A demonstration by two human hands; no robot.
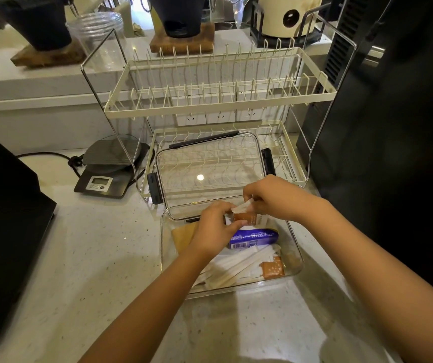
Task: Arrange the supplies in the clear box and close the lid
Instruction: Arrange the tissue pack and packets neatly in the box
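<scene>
The clear box (165, 258) stands open on the counter in front of me. Its clear lid (207, 163) with black latches leans back against the lower shelf of the dish rack. Inside lie white wrapped sticks (236, 268), a blue packet (254, 238), an orange sachet (273, 269) and a tan paper piece (184, 235). Over the far part of the box, my left hand (214, 229) and my right hand (267, 197) together hold a small bundle of orange-and-white sachets (245, 216).
A cream two-tier dish rack (218, 100) stands right behind the box. A grey kitchen scale (105, 176) with a black cable sits to the left. A dark appliance (393, 127) rises on the right and another black object (6, 205) on the left.
</scene>
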